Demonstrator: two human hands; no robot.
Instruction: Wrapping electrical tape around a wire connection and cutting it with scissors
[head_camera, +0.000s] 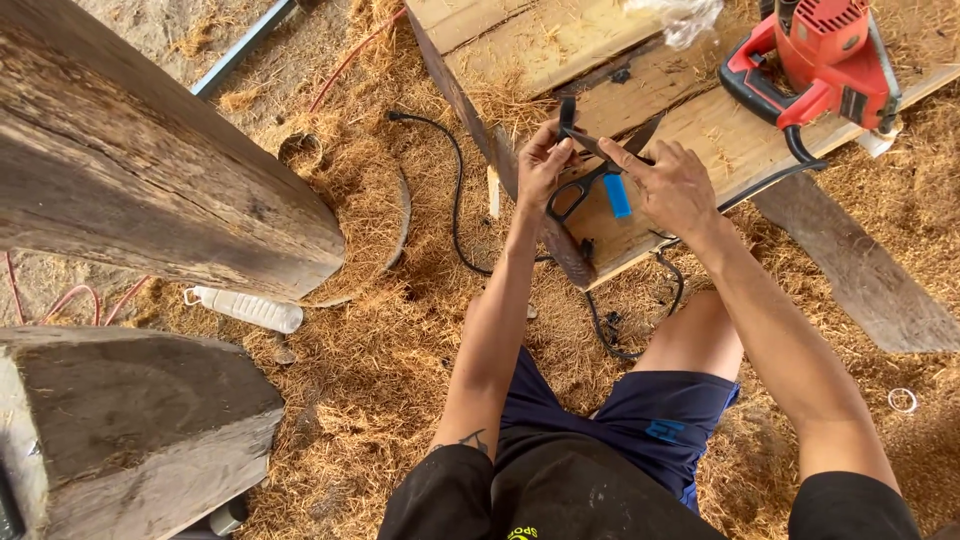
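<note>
My left hand (545, 160) and my right hand (672, 185) are raised together in front of me over a wooden plank (720, 140). Both grip a thin black loop (580, 185), apparently a saw chain or band, that hangs down between them. The left fingers pinch its upper end and the right index finger lies along its top. A small blue object (617, 195) lies on the plank just below the hands. My bare knee (695, 335) and blue shorts are under my arms.
A red power saw (830, 60) rests on the planks at top right. Black cable (455, 190) runs over the wood shavings. Two big timber beams (150, 170) lie at left, with a plastic bottle (245, 307) between them. A plank (860, 270) slants at right.
</note>
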